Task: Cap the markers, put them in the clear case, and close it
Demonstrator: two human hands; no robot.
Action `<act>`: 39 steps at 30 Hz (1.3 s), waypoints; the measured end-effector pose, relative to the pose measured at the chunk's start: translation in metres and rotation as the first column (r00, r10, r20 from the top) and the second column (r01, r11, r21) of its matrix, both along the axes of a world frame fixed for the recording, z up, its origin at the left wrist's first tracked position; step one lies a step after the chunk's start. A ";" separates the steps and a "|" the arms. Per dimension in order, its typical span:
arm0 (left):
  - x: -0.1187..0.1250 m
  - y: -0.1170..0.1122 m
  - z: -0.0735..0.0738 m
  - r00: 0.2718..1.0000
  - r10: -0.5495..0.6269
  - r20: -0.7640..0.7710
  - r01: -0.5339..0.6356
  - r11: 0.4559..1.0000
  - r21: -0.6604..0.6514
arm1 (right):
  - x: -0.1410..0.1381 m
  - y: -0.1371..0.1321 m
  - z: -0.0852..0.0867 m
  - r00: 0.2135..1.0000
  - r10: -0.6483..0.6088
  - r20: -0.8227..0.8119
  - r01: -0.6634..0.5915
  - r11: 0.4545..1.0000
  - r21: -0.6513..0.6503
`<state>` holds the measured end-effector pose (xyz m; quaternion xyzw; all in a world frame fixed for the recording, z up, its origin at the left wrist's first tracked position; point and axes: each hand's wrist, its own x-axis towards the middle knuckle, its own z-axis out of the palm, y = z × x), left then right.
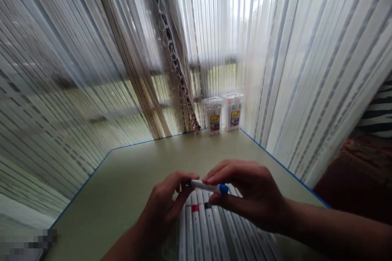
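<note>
Both hands meet low centre over a green table [128, 179] with a thin blue edge. Left hand [165, 206] pinches the 9 o'clock end of a white marker [208, 186] with fingertips; right hand [245, 193] grips the 3 o'clock end, thumb under, fingers over. The marker lies nearly level, tilted slightly down to the right, with a blue band [223, 189] at its right end. Both hands closed on it, neither loose.

Directly below, at 6 o'clock, a row of white markers [211, 228] lies side by side, slim round barrels, smooth plastic; one shows a red band [195, 208], one a dark band [208, 205]. The hands cover the row's top ends.

At 12 o'clock, at the table's far corner, two clear plastic boxes [222, 112] stand upright, touching or nearly so, each with a yellow-red label. Well apart from the hands, bare tabletop between.

Sheer striped curtains [290, 69] hang around the table on the left, back and right, ribbed, light showing through. A chain [171, 49] of glossy links hangs diagonally from 12 down toward the boxes. At 3 o'clock, dark striped fabric [378, 110], blurred.
</note>
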<state>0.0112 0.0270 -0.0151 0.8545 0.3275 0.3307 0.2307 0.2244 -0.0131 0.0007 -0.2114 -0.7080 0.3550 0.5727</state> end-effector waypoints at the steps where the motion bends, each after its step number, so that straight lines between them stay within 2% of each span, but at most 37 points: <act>1: 0.000 -0.001 0.000 1.000 -0.005 0.014 0.005 1.000 0.010 | 0.000 0.000 0.001 1.000 -0.009 0.011 0.008 1.000 0.024; 8: 0.004 -0.007 0.005 0.999 0.008 0.044 -0.008 1.000 -0.004 | 0.002 0.000 0.010 0.996 -0.055 0.065 0.049 0.995 0.081; 14: 0.006 -0.009 0.005 0.998 -0.027 0.052 0.029 0.999 -0.031 | 0.004 -0.001 0.007 0.994 -0.050 0.096 0.037 0.991 0.130; 25: 0.009 -0.010 0.005 0.996 0.029 0.085 -0.025 0.999 -0.039 | 0.005 0.000 0.005 0.993 -0.036 0.114 0.021 0.991 0.132; 31: 0.004 -0.009 0.003 0.995 0.064 0.074 -0.062 0.998 -0.020 | 0.006 0.002 0.005 0.987 -0.089 0.136 0.068 0.987 0.148; 36: -0.002 -0.004 0.001 0.977 0.207 0.051 -0.202 0.976 -0.086 | 0.006 0.012 0.001 0.969 -0.214 0.126 0.208 0.977 0.052; 39: -0.007 0.001 0.000 0.962 0.252 0.105 -0.233 0.958 -0.165 | 0.006 0.021 -0.003 0.963 -0.248 0.106 0.254 0.966 -0.047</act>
